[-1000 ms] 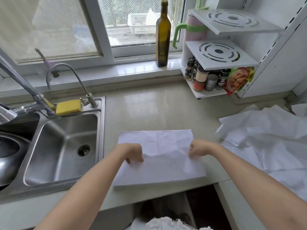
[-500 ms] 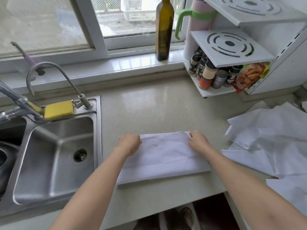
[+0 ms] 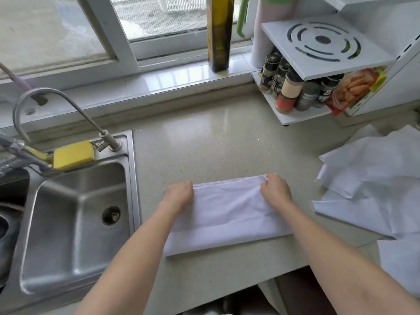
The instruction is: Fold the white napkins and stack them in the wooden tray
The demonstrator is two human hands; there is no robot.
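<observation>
A pale speckled desk [image 3: 204,142] runs under a window [image 3: 56,30], with a steel sink [image 3: 75,223] set into it on the left and a white rack [image 3: 327,48] in the far right corner. One napkin [image 3: 227,214] lies folded into a long band near the desk's front edge, between the sink and a loose pile [image 3: 372,178] of white sheets at the right; how many sheets are in that pile I cannot tell, as they overlap. Both hands sit at the band's far edge, one at each end. The left hand [image 3: 179,195] is knuckles up with its fingers tucked under at the far left corner; whether they pinch the cloth I cannot tell. The right hand [image 3: 276,190] has its fingers curled onto the far right corner, gripping the fold there.

One dark bottle [image 3: 220,35] stands on the sill. On the rack's lower shelf several spice jars [image 3: 288,92] crowd together beside one printed packet [image 3: 354,89]. One yellow sponge [image 3: 73,154] rests on the sink's rim, beside a curved tap [image 3: 56,103].
</observation>
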